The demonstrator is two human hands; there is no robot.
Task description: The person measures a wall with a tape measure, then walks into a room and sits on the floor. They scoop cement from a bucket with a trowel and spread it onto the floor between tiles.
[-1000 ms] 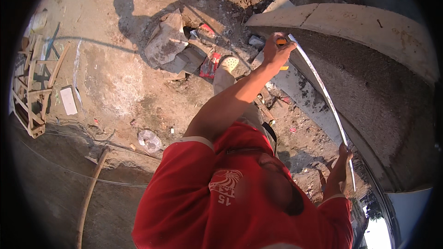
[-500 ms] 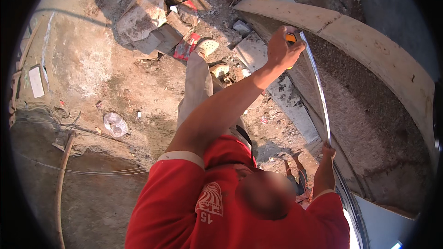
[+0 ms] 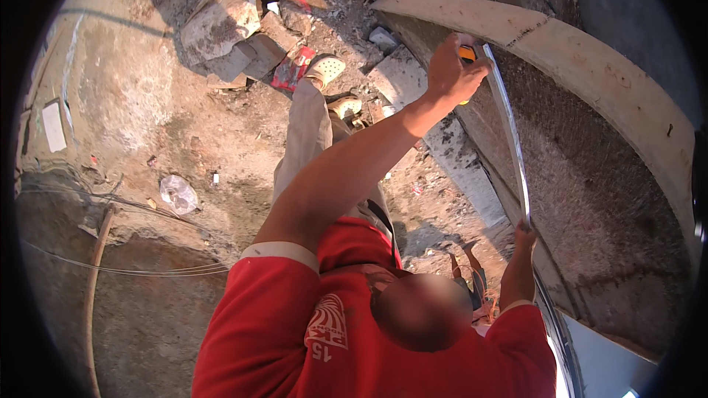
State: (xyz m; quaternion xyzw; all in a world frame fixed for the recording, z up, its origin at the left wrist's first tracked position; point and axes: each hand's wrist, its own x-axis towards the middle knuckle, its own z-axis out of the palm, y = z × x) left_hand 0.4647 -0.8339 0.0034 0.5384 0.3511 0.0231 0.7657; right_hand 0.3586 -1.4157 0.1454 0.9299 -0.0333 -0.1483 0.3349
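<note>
My left hand (image 3: pixel 457 77) reaches far forward to the right, its fingers wrapped round a yellow-and-black tape measure (image 3: pixel 467 54). From it the pale metal tape blade (image 3: pixel 507 121) stretches back toward me, slightly bowed. My right hand (image 3: pixel 524 234), smaller in the picture, is closed on the blade's nearer end; its fingertips are hard to make out. The blade runs in front of the rough brown face (image 3: pixel 590 184) of a large panel with a broad, pale curved rim (image 3: pixel 612 77). Whether it touches that face, I cannot tell.
Broken slabs (image 3: pixel 225 18) and a red packet (image 3: pixel 293 68) lie near my light clogs (image 3: pixel 324 70). A pale board (image 3: pixel 461 155) runs beside the panel. At left are a plastic bag (image 3: pixel 178 194), thin wires (image 3: pixel 147 273) and a wooden pole (image 3: pixel 97 280). Another person's legs (image 3: pixel 476 265) seem to show behind my right arm.
The view has shifted slightly, and the ground and my legs appear a little farther left. Both hands keep their hold, with the blade stretched between them.
</note>
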